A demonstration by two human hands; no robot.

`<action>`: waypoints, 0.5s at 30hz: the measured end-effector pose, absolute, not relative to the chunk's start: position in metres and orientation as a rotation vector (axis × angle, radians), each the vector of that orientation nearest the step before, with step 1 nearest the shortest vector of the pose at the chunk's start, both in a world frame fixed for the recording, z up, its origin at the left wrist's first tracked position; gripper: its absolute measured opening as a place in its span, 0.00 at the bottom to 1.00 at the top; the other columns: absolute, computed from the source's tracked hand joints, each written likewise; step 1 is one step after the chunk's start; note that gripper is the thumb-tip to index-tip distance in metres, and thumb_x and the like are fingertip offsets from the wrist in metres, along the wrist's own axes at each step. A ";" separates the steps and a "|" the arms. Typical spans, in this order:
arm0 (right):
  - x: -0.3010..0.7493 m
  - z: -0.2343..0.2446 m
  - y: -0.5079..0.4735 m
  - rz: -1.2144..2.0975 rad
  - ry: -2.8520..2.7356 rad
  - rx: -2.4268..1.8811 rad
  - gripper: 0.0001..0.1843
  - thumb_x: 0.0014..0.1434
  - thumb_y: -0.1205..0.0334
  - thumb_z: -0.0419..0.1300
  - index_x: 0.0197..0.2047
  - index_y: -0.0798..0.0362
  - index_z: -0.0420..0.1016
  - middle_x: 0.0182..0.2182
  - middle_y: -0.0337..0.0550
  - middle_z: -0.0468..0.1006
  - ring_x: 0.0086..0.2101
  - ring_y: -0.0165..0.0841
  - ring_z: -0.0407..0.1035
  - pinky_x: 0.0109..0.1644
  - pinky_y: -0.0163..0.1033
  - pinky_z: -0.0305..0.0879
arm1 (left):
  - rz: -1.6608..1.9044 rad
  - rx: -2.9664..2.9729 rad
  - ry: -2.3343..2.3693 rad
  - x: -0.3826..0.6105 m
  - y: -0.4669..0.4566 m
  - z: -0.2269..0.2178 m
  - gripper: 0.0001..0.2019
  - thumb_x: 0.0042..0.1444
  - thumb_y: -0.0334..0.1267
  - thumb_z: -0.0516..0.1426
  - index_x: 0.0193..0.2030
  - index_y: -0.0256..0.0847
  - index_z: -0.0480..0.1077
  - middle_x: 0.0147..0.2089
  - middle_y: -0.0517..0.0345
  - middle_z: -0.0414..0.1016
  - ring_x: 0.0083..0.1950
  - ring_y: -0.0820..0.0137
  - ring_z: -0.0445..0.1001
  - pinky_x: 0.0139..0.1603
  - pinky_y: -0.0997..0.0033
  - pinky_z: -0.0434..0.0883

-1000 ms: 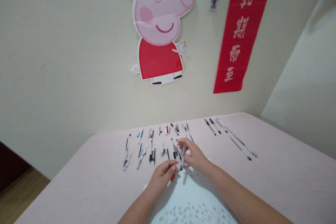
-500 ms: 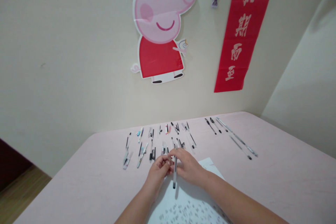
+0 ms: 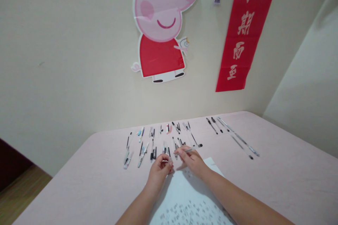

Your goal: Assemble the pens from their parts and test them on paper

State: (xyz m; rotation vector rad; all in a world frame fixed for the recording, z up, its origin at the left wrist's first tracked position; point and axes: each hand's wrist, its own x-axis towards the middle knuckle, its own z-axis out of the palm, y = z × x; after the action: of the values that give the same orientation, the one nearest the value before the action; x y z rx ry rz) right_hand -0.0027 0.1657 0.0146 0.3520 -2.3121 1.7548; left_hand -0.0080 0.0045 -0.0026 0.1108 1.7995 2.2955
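Observation:
My right hand (image 3: 192,160) pinches a pen (image 3: 191,149) that points to the right, its black end near the rows of parts. My left hand (image 3: 158,169) is closed beside it, fingertips pinched on something small I cannot make out. Both hands hover over the top edge of a white sheet of paper (image 3: 188,200) covered in handwriting. Just beyond the hands lie rows of pen parts (image 3: 158,142) on the pink table (image 3: 277,179).
Several whole pens (image 3: 232,135) lie at the far right of the table. A cartoon pig cutout (image 3: 161,24) and a red banner (image 3: 244,30) hang on the wall behind. Floor shows at the lower left (image 3: 16,197).
The pen in my right hand turned from pointing down at the paper to pointing right. My left hand drew back slightly from the pen.

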 end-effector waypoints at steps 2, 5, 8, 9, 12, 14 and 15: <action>-0.004 0.014 0.165 1.822 -2.300 0.341 0.26 0.59 0.40 0.50 0.33 0.55 0.74 0.20 0.35 0.62 0.23 0.28 0.58 0.27 0.35 0.55 | 2.301 0.117 1.803 -0.008 0.005 -0.002 0.18 0.38 0.46 0.68 0.28 0.40 0.66 0.19 0.66 0.67 0.22 0.76 0.64 0.26 0.75 0.59; -0.005 0.014 0.163 1.932 -2.259 0.337 0.23 0.58 0.41 0.53 0.30 0.54 0.70 0.19 0.33 0.60 0.21 0.27 0.55 0.25 0.33 0.52 | 2.285 0.126 1.827 -0.007 0.006 -0.001 0.19 0.37 0.47 0.68 0.28 0.39 0.66 0.20 0.66 0.66 0.22 0.76 0.64 0.26 0.75 0.59; -0.004 0.015 0.161 1.979 -2.232 0.333 0.20 0.56 0.43 0.55 0.28 0.53 0.67 0.20 0.34 0.61 0.22 0.27 0.56 0.25 0.33 0.52 | 2.263 0.112 1.862 -0.006 0.006 0.001 0.19 0.36 0.48 0.68 0.28 0.39 0.67 0.21 0.64 0.68 0.23 0.75 0.66 0.27 0.74 0.61; -0.004 0.016 0.161 1.983 -2.231 0.335 0.20 0.56 0.44 0.56 0.28 0.53 0.67 0.20 0.34 0.61 0.22 0.27 0.56 0.25 0.33 0.52 | 2.261 0.110 1.870 -0.006 0.006 0.001 0.19 0.36 0.48 0.68 0.28 0.39 0.67 0.21 0.64 0.68 0.24 0.74 0.66 0.27 0.74 0.61; -0.003 0.016 0.160 1.963 -2.242 0.342 0.18 0.56 0.46 0.56 0.27 0.52 0.67 0.20 0.34 0.61 0.23 0.28 0.57 0.26 0.33 0.53 | 2.249 0.118 1.881 -0.005 0.005 -0.001 0.18 0.37 0.47 0.68 0.29 0.39 0.67 0.22 0.63 0.68 0.24 0.74 0.66 0.28 0.74 0.61; -0.004 0.015 0.159 1.941 -2.255 0.354 0.17 0.56 0.48 0.56 0.27 0.52 0.67 0.21 0.34 0.62 0.24 0.28 0.58 0.28 0.33 0.55 | 2.247 0.137 1.881 -0.006 0.005 -0.002 0.17 0.38 0.46 0.68 0.28 0.39 0.68 0.22 0.63 0.68 0.25 0.74 0.66 0.28 0.74 0.61; -0.004 0.015 0.159 1.936 -2.260 0.362 0.16 0.56 0.48 0.56 0.27 0.53 0.67 0.21 0.35 0.63 0.24 0.28 0.59 0.29 0.34 0.56 | 2.246 0.154 1.881 -0.006 0.005 -0.003 0.17 0.38 0.46 0.68 0.28 0.39 0.68 0.22 0.63 0.68 0.25 0.74 0.66 0.28 0.74 0.61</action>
State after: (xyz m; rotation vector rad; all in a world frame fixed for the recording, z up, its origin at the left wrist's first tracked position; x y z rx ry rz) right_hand -0.0044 0.1592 0.0146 0.3616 -2.2599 1.9359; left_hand -0.0061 0.0049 -0.0025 0.1540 1.8805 2.2457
